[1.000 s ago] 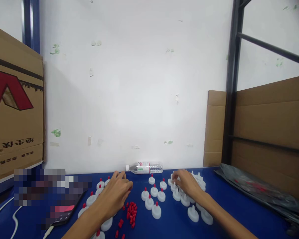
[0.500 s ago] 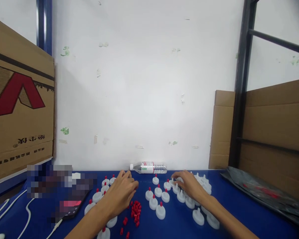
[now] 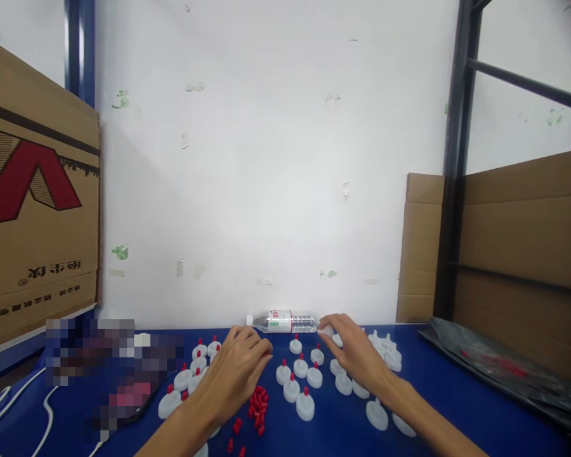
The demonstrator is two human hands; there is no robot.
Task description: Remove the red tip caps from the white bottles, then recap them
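My right hand (image 3: pixel 351 346) pinches a white nozzle cap (image 3: pixel 326 331) between thumb and fingertips, lifted just off the table by the bottle's base. My left hand (image 3: pixel 243 363) hovers above the pile of small red tips (image 3: pixel 258 406), its fingers curled together; whatever they hold is hidden. Between the hands stand several white nozzle caps with red tips, one of them a nearer cap (image 3: pixel 305 406). More red-tipped caps (image 3: pixel 170 401) stand on the left, partly behind my left forearm. Bare white nozzle caps (image 3: pixel 377 414) lie around and beyond my right forearm.
A clear water bottle (image 3: pixel 280 322) lies on its side against the wall at the back of the blue table (image 3: pixel 361 438). Cables and a partly blurred phone (image 3: pixel 137 397) are on the left. A dark plastic bag (image 3: pixel 499 368) lies at right, near cardboard.
My right hand has picked up a white nozzle cap from the right group and moved it slightly left and up. My left hand has shifted a little to the right.
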